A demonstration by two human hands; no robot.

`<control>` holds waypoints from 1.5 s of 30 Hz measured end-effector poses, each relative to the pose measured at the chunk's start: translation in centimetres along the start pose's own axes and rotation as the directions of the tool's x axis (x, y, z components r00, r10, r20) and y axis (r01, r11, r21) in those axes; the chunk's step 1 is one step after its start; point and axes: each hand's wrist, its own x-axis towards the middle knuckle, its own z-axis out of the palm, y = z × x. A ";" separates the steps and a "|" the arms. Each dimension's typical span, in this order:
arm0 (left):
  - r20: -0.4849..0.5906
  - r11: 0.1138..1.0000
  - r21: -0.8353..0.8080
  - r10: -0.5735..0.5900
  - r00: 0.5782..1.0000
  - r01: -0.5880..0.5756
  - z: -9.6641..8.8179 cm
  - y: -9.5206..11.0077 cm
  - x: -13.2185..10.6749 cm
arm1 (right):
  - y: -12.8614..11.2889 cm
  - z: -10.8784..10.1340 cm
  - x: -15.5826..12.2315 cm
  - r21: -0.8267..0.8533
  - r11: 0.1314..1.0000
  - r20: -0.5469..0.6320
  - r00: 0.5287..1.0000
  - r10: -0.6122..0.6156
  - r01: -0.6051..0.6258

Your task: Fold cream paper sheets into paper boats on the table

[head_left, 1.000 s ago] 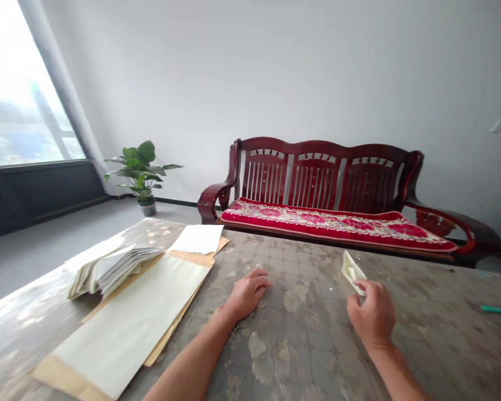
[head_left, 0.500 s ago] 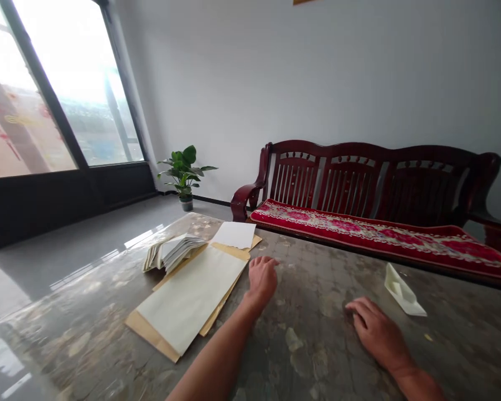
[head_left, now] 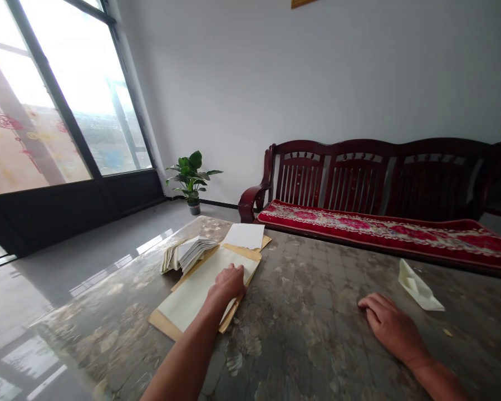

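Note:
My left hand is over the right part of a long cream sheet of paper. Its fingers are bent loosely and a little apart, with the tips near the sheet's surface. Under this sheet lie brown papers whose edges stick out. My right hand rests on the table, fingers stretched out, holding nothing. Beyond it and to its right stands a folded cream paper boat. A fanned stack of folded papers lies left of the long sheet, and a white sheet is behind it.
The table has a glossy, flower-patterned cover. A small yellowish scrap lies by my right wrist. Past the table's far edge is a dark red wooden bench with a red floral cushion. A potted plant stands on the floor near the windows.
My left hand has moved left from the bare tabletop onto the long cream sheet. My right hand stays on the table by the paper boat. The view has shifted slightly left.

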 end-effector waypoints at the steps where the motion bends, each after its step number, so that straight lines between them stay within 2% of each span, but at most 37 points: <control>1: 0.005 1.000 0.001 0.011 1.000 -0.011 0.0 -0.1 -0.1 | -0.1 0.0 0.0 -0.001 1.000 0.000 1.000 0.005 -0.005; 6: -0.010 0.999 -0.028 0.028 1.000 -0.028 -0.2 -0.1 -1.0 | -0.3 -0.2 0.2 -0.006 1.000 0.011 1.000 0.013 -0.013; 11: -0.043 0.999 -0.033 -0.027 0.999 0.026 -1.0 -0.4 -2.3 | -0.2 0.0 0.3 -0.027 0.999 0.020 1.000 0.018 -0.017; 14: -0.062 0.999 -0.036 -0.032 0.998 0.029 -1.3 0.4 -2.9 | -0.2 0.2 0.3 -0.043 0.999 0.029 0.999 -0.019 0.021; 17: -0.055 0.999 -0.034 0.017 0.998 -0.019 -1.0 3.1 -3.4 | -0.2 0.1 0.4 -0.048 0.997 0.051 0.997 -0.062 0.064; 21: -0.062 0.990 -0.041 0.131 0.989 -0.133 0.7 9.0 -4.0 | -0.4 0.0 0.4 -0.037 0.997 0.093 0.993 -0.069 0.072; 25: -0.068 0.959 -0.081 0.267 0.961 -0.272 2.6 14.6 -4.4 | -0.4 -0.1 0.8 -0.001 1.000 0.141 0.990 -0.024 0.024; 28: -0.123 0.900 -0.210 0.363 0.924 -0.382 3.3 16.0 -4.0 | -0.8 -0.6 1.5 0.062 0.994 0.172 0.982 0.075 -0.086; 30: -0.166 0.869 -0.262 0.388 0.907 -0.420 3.1 15.2 -3.2 | -2.0 -1.4 2.2 0.112 0.974 0.119 0.976 0.184 -0.198; 31: -0.180 0.893 -0.237 0.346 0.921 -0.382 3.0 14.3 -2.7 | -3.0 -1.9 2.5 0.135 0.967 0.088 0.975 0.206 -0.216; 32: -0.195 0.914 -0.220 0.302 0.933 -0.342 2.7 13.3 -2.1 | -4.4 -2.4 2.9 0.164 0.966 0.080 0.978 0.191 -0.202; 34: -0.214 0.952 -0.196 0.192 0.958 -0.235 2.3 10.9 -0.8 | -8.0 -3.4 3.4 0.243 0.962 0.180 0.980 0.083 -0.126; 36: -0.212 0.976 -0.183 0.079 0.974 -0.119 2.1 8.6 0.4 | -12.0 -3.9 3.9 0.291 0.954 0.275 0.961 -0.017 -0.066; 38: -0.184 0.982 -0.185 0.005 0.983 -0.040 2.2 6.9 1.2 | -15.7 -4.0 4.3 0.303 0.952 0.337 0.939 -0.067 -0.040; 41: -0.157 0.979 -0.203 -0.038 0.987 0.005 2.7 5.5 1.9 | -19.3 -3.4 5.0 0.231 0.973 0.507 0.855 -0.105 -0.017; 45: -0.139 0.968 -0.251 -0.021 0.990 -0.015 3.3 4.6 2.4 | -20.7 -3.5 6.2 0.117 0.992 0.661 0.742 -0.115 0.050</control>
